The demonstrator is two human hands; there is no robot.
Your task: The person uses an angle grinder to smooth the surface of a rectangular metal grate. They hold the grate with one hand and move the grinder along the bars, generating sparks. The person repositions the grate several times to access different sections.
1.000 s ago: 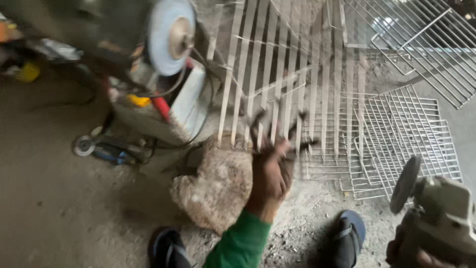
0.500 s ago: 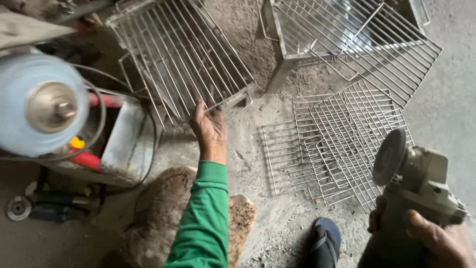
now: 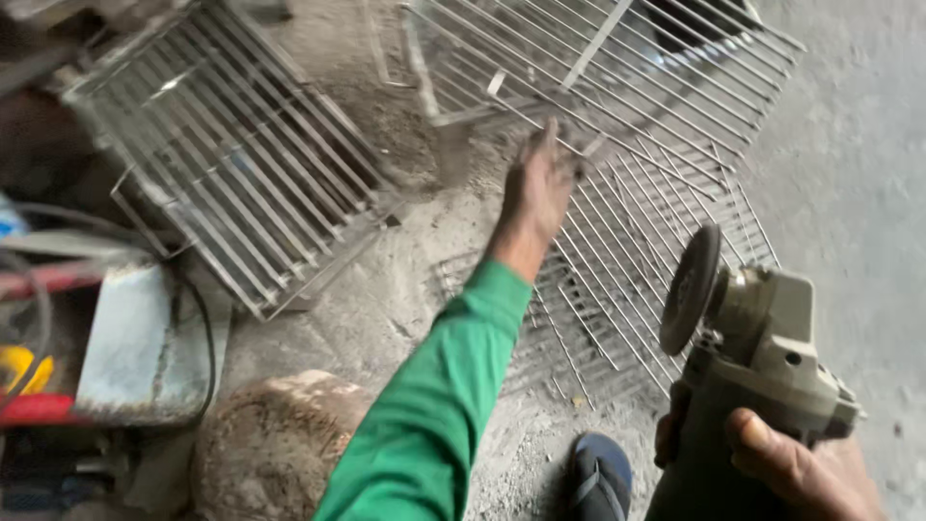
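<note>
Gripping angle grinder (image 3: 748, 376) upright | disc (image 3: 691, 289) up-left | right hand (image 3: 801, 468)

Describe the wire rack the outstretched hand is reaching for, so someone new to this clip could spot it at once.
Start from the green-sleeved left hand stretched over the dusty floor. Its fingertips meet the near edge of a wire rack at the top of the picture. Unlike the flat grids lying below it, it stands tilted, with a flat cross bar running up its middle.
</note>
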